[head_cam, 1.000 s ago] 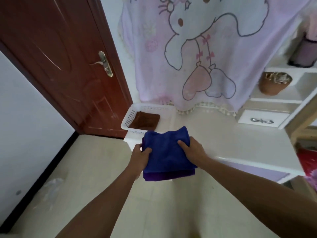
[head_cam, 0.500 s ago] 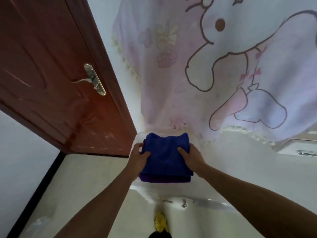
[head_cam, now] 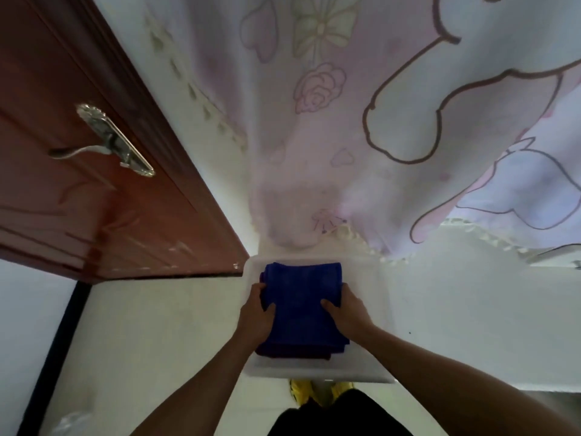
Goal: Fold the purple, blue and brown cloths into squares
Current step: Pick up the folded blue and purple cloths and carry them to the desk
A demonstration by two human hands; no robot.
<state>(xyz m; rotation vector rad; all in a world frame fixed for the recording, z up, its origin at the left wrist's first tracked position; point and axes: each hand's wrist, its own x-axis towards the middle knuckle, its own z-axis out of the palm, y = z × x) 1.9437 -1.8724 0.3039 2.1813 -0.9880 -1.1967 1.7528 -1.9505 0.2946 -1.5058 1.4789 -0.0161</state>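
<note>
Both hands grip a folded stack from either side: my left hand point(head_cam: 256, 319) and right hand point(head_cam: 349, 313) have thumbs pressed on top, with the fingers tucked beneath and out of sight. The blue cloth point(head_cam: 301, 303) lies uppermost, a neat near-square. The purple cloth point(head_cam: 292, 354) shows only as a dark strip under its near edge. The stack sits inside the rim of the white basket point(head_cam: 314, 371); I cannot tell if it touches bottom. The basket stands at the corner of a pale table point(head_cam: 471, 309), beside a red-brown door point(head_cam: 94, 199) and below a pink curtain point(head_cam: 377, 121). The brown cloth is not visible.

In my judgement these two are folded, and the step in hand is setting them down. The risk lies in the release. Pulling my fingers out from below could drag the purple layer and open its fold. Letting go of one side first could tip the stack against the basket wall and skew the blue square. A hard push may shift the basket towards the table edge.
</note>
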